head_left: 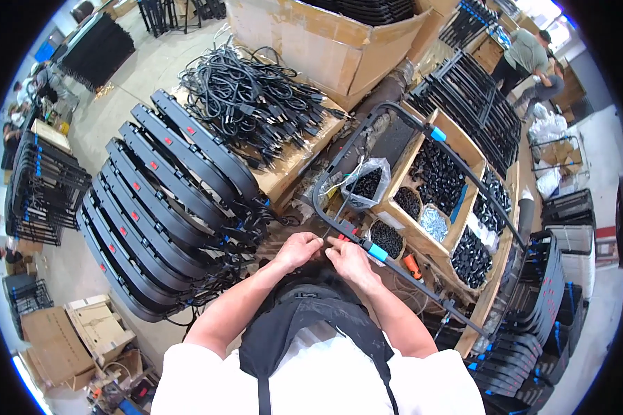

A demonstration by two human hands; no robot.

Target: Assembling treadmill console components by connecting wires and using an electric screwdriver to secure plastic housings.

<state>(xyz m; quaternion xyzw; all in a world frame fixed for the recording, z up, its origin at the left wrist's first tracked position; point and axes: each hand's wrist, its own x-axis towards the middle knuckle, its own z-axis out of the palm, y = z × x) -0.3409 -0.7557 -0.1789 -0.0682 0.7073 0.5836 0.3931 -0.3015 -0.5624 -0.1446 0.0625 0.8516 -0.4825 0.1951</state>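
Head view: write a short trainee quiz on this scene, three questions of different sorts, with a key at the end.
1. True or false: the right hand is nearer than the left hand to the lower blue sleeve on the black tubular frame.
2. What lies heaped on the near side of the large cardboard box?
a) white ropes
b) black cables
c) blue hoses
3. Fill the gap: the small marks on the curved black panels are ____.

Key: 1 true; 2 b, black cables; 3 red.

Bright light glares white at upper right, and straight lines bend near the dark rim.
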